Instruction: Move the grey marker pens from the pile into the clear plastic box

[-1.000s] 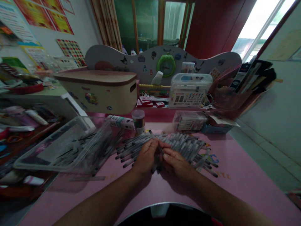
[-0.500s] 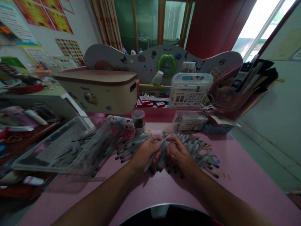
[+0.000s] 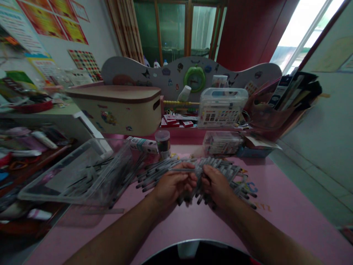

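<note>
Step in hand, as judged: fingertip handling of a single slim grey rod [image 3: 180, 169], between left hand [image 3: 170, 187] and right hand [image 3: 217, 184]. Take the clear jar [image 3: 162, 145] as landmark. Locate the rod on the near side of the jar and slightly to the right, above the pile of pens [image 3: 157, 171]. Left grip: pinching the rod between thumb and index finger, with the other fingers loosely curled. Right grip: curled, with thumb against the bent index finger near the right end of the rod; impossible to tell whether on anything, owing to blur. For the next move, probably required: steady support from the left and light, controlled pressure from the right, well aligned with the rod. Avoid a hard squeeze; likely prone to rolling. Appearance of the rod: thin, straight, dull grey, roughly level, indistinct toward the right end. Appearance of the pens: translucent grey barrels with dark ends, many toward the body, fanned across the pink worktop [image 3: 182, 224] in front of the jar and to both sides.
</note>
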Motion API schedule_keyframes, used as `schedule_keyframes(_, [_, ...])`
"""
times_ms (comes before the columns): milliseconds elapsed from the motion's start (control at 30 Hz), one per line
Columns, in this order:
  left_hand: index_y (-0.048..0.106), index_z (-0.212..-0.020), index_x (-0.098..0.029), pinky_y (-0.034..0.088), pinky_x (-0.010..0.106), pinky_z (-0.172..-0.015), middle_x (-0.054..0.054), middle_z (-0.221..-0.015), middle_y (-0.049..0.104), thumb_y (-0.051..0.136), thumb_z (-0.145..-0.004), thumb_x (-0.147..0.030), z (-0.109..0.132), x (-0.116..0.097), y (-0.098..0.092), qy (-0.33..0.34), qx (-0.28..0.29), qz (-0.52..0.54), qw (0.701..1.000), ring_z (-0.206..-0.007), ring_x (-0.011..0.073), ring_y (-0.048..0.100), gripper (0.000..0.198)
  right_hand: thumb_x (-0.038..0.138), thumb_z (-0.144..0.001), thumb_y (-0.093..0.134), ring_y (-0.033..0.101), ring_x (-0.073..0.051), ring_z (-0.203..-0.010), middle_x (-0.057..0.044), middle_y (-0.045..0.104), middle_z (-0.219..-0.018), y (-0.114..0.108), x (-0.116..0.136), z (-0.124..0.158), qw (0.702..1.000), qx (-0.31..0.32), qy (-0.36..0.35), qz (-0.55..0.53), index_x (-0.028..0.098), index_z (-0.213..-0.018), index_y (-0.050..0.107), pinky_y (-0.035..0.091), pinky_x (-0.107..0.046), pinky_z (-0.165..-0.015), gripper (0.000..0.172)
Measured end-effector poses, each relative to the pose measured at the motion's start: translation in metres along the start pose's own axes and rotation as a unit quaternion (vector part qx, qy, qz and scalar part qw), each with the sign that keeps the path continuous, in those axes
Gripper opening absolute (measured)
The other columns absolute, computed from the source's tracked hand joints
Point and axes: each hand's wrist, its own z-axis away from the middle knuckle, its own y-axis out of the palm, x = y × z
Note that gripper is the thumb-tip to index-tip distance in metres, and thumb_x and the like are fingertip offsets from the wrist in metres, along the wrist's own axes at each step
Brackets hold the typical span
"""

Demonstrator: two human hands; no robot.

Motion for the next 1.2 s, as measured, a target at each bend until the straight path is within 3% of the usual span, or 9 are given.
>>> schedule_keyframes(100, [0.07, -0.106, -0.02, 0.05, 0.02, -0.061, 0.002, -0.082, 0.072, 0.075, -0.076, -0.018, 0.0016, 0.0056, 0.0048, 0.046, -0.058, -0.054, 0.996, -0.066, 0.0104, 0.064, 0.03, 0.065, -0.077, 0.068, 0.025, -0.004, -0.038, 0.01, 0.039, -0.048, -0.0002, -0.0006, -0.001, 1.0, -0.023, -0.017, 0.011, 0.021, -0.069, 0.045, 0.02, -0.017, -0.036, 0.05])
schedule_keyframes(233, [0.075, -0.091, -0.017, 0.054, 0.024, -0.07, 0.006, -0.089, 0.076, 0.075, -0.08, -0.033, -0.0019, 0.0078, 0.0067, 0.102, -0.104, -0.099, 0.984, -0.077, 0.0152, 0.069, 0.019, 0.064, -0.081, 0.065, 0.028, -0.005, -0.039, 0.01, 0.04, -0.053, 0.0008, -0.0061, 0.0001, 0.999, -0.017, -0.035, 0.036, 0.022, -0.072, 0.043, 0.022, -0.017, -0.037, 0.048])
schedule_keyframes(333, [0.074, -0.086, -0.016, 0.057, 0.028, -0.076, 0.008, -0.093, 0.077, 0.079, -0.075, -0.037, -0.0051, 0.0051, 0.0083, 0.115, -0.116, -0.085, 0.983, -0.085, 0.0198, 0.072, 0.024, 0.062, -0.083, 0.065, 0.027, -0.005, -0.04, 0.01, 0.041, -0.056, 0.0023, -0.0075, 0.0019, 0.997, -0.006, -0.057, 0.053, 0.022, -0.077, 0.046, 0.02, -0.017, -0.037, 0.044])
schedule_keyframes(500, [0.071, -0.085, -0.015, 0.058, 0.028, -0.071, 0.007, -0.086, 0.076, 0.081, -0.071, -0.041, -0.006, 0.0018, 0.0083, 0.119, -0.141, -0.063, 0.981, -0.078, 0.0185, 0.072, 0.031, 0.06, -0.083, 0.067, 0.03, -0.006, -0.043, 0.008, 0.047, -0.06, 0.004, -0.0032, 0.0042, 0.994, -0.003, -0.084, 0.075, 0.021, -0.079, 0.051, 0.021, -0.018, -0.04, 0.042])
schedule_keyframes(700, [0.07, -0.085, -0.015, 0.057, 0.027, -0.07, 0.006, -0.083, 0.075, 0.078, -0.075, -0.041, -0.0061, 0.0026, 0.0038, 0.127, -0.153, -0.079, 0.977, -0.078, 0.0186, 0.072, 0.029, 0.067, -0.088, 0.053, 0.035, -0.009, -0.045, 0.004, 0.042, -0.05, 0.0002, -0.0044, 0.0023, 0.983, 0.003, -0.088, 0.159, 0.02, -0.058, 0.048, 0.026, -0.021, -0.042, 0.056])
schedule_keyframes(833, [0.069, -0.086, -0.015, 0.056, 0.025, -0.069, 0.005, -0.082, 0.075, 0.077, -0.078, -0.039, -0.0066, 0.0033, 0.0022, 0.126, -0.164, -0.074, 0.975, -0.077, 0.0167, 0.071, 0.026, 0.056, -0.08, 0.07, 0.026, -0.007, -0.042, 0.01, 0.038, -0.051, 0.0023, -0.004, 0.004, 0.993, 0.029, -0.077, 0.082, 0.022, -0.074, 0.049, 0.02, -0.019, -0.039, 0.04])
schedule_keyframes(933, [0.069, -0.086, -0.015, 0.055, 0.024, -0.069, 0.004, -0.081, 0.075, 0.077, -0.078, -0.04, -0.0063, 0.0039, 0.0024, 0.125, -0.16, -0.073, 0.976, -0.075, 0.0156, 0.07, 0.027, 0.054, -0.075, 0.074, 0.023, -0.006, -0.039, 0.012, 0.041, -0.054, 0.0041, -0.0039, 0.0055, 0.998, 0.033, -0.045, 0.019, 0.024, -0.088, 0.05, 0.016, -0.017, -0.037, 0.041])
schedule_keyframes(1100, [0.068, -0.086, -0.016, 0.056, 0.025, -0.07, 0.004, -0.082, 0.075, 0.078, -0.077, -0.039, -0.006, 0.0058, 0.0021, 0.124, -0.158, -0.078, 0.976, -0.074, 0.0161, 0.071, 0.027, 0.065, -0.083, 0.06, 0.027, -0.005, -0.038, 0.008, 0.041, -0.048, 0.0041, -0.0061, 0.0049, 0.998, 0.017, -0.017, 0.061, 0.02, -0.066, 0.048, 0.019, -0.018, -0.037, 0.049])
schedule_keyframes(1200, [0.068, -0.085, -0.016, 0.055, 0.025, -0.069, 0.004, -0.082, 0.075, 0.077, -0.078, -0.04, -0.0066, 0.0059, 0.0009, 0.131, -0.161, -0.076, 0.975, -0.074, 0.0154, 0.071, 0.026, 0.053, -0.076, 0.074, 0.025, -0.005, -0.037, 0.011, 0.04, -0.05, 0.0059, -0.005, 0.006, 0.999, 0.029, -0.027, 0.025, 0.022, -0.076, 0.048, 0.018, -0.017, -0.036, 0.04])
